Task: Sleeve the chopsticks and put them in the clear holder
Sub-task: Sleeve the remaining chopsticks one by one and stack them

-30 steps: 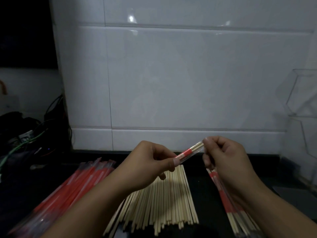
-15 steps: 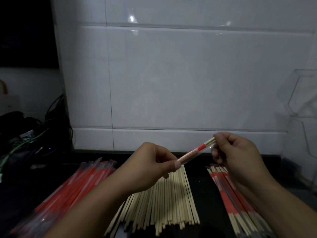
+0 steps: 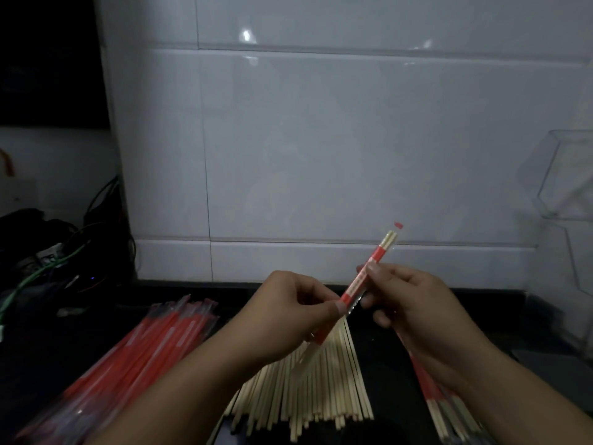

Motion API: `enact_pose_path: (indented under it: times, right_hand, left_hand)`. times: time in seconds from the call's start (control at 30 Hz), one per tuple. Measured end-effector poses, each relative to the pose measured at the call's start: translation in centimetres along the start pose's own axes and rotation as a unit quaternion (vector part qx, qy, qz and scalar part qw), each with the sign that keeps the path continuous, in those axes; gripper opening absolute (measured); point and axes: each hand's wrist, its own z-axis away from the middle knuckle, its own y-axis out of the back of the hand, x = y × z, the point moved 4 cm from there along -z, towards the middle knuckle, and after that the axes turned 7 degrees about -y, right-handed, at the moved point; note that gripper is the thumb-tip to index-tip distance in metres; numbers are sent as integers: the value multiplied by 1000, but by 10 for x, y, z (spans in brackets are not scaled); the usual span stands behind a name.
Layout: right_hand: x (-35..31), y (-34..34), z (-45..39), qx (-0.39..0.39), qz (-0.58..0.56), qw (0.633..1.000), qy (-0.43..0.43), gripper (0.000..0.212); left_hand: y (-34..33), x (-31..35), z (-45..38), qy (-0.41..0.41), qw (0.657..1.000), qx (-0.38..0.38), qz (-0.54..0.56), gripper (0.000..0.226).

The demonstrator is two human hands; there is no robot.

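A: Grip status?

B: Left hand [image 3: 282, 311] pinches the sleeved chopsticks [image 3: 359, 284] low down, thumb and forefinger pressed together on the red part of the clear sleeve. Right hand [image 3: 414, 303] pinches the same pair higher up, thumb tip on the red band, other fingers curled loosely under. Pair is held in the air, tilted up and to the right, above the bench [image 3: 382, 358].

A: Seated in the sleeve?

B: Bare wood tips show through the clear top end, just under a small red tab. Clear tail of the sleeve hangs below the left hand.

A: Any print?

B: White marks on the red band. Too small and dim to read.

A: Change from half a second ago?

B: Right hand was out at the top end; it has slid down to mid-sleeve. Pair now stands steeper and the top end is free.

A: Rest of the stock?

B: Loose chopsticks [image 3: 308, 390] fanned on the bench under the hands. Stack of empty sleeves [image 3: 134, 358] to the left. Sleeved pile [image 3: 446, 409] under the right wrist. Clear holder [image 3: 564, 194] at the right edge, against the tiled wall [image 3: 321, 139].
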Motion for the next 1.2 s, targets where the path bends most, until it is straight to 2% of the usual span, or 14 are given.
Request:
enact_pose_path:
  times: [0.1,0.17,0.23,0.3,0.37,0.53,0.67,0.73,0.87,0.97,1.03,1.07,1.13,1.2]
  right_hand:
    - [2,1,0,14,-5,1000,8,24]
    - [0,11,-7,32,-6,999,-3,25]
    - [0,28,-17,35,24,999,-32,25]
    - [4,46,-24,31,119,990,-72,24]
    - [13,61,-29,27,240,964,-114,22]
    - [36,74,-42,55,489,861,-128,11]
    - [38,73,-46,101,524,841,-90,13]
    - [32,72,-46,130,526,840,-39,5]
    - [14,52,-34,144,484,860,75,11]
    - [16,27,-23,75,485,868,80,9]
    - [23,11,-15,17,517,854,59,1]
    - [26,4,-11,-6,536,842,57,6]
    - [34,-7,-7,-46,569,819,52,21]
    - [39,-14,-4,-70,585,807,47,36]
  left_hand:
    - [-5,2,1,11,999,-37,2,18]
    - [0,2,0,8,999,-31,-23,34]
    - [16,-4,-3,-1,991,36,-126,41]
    - [37,-14,-6,6,954,112,-278,31]
    - [58,-26,-7,53,920,141,-361,23]
    - [80,-55,-1,206,833,56,-510,25]
    - [77,-61,3,249,804,-30,-539,31]
    - [73,-63,3,257,800,-48,-539,28]
    - [72,-68,1,254,805,-42,-535,23]
    - [72,-68,1,239,805,-27,-543,22]
    - [73,-68,1,230,805,-9,-547,15]
    - [74,-68,1,230,809,4,-540,18]
    - [75,-67,-1,222,833,34,-506,33]
    - [74,-61,-5,192,876,71,-437,37]
